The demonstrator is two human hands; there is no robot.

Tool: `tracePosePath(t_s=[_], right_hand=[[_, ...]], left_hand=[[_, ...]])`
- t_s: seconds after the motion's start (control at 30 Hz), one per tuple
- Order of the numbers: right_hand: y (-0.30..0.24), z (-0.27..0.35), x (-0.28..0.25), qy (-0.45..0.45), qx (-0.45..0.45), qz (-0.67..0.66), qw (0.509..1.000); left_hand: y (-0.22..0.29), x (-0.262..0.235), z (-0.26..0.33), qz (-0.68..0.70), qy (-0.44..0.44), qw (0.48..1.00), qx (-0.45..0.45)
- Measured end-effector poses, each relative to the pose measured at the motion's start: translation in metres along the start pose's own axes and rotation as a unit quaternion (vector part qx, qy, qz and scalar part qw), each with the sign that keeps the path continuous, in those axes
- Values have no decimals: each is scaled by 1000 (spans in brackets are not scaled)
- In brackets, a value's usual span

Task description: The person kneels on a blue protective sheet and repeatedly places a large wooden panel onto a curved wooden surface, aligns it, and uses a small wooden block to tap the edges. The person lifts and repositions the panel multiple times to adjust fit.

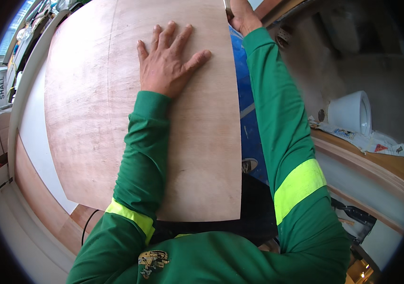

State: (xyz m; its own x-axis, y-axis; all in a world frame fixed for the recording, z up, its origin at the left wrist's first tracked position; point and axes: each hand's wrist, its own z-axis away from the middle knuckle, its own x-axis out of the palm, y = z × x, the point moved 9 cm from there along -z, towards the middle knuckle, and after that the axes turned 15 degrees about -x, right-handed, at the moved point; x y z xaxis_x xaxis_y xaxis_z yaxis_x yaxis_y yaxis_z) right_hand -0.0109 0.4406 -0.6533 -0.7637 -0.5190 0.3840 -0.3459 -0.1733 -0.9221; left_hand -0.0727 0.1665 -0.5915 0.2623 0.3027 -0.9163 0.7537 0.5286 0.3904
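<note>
A large, pale brown plywood sheet (202,142) spans the middle of the view, its near edge close to my body. My left hand (169,61) lies flat on its face with the fingers spread and holds nothing. Farther off, at the sheet's right edge, my right hand (245,19) is curled, partly cut off by the top of the picture. A thin, light-coloured piece (228,8) shows beside its fingers against the edge; I cannot make out what it is.
A blue surface (248,113) shows beneath the sheet's right side, near a dark shoe (249,165). At right, a white toilet-like fixture (351,112) stands behind a wooden ledge with a crumpled printed bag (377,142). Assorted items (27,33) line the far left.
</note>
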Motion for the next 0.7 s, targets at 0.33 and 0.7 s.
tracePosePath(t_s=[0.33, 0.7], right_hand=[[-38, 299, 20, 99, 32, 88, 991], [-86, 531, 34, 127, 95, 214, 964]], left_hand=[[-15, 13, -7, -9, 34, 999, 37], [1, -6, 9, -68, -56, 996, -12]])
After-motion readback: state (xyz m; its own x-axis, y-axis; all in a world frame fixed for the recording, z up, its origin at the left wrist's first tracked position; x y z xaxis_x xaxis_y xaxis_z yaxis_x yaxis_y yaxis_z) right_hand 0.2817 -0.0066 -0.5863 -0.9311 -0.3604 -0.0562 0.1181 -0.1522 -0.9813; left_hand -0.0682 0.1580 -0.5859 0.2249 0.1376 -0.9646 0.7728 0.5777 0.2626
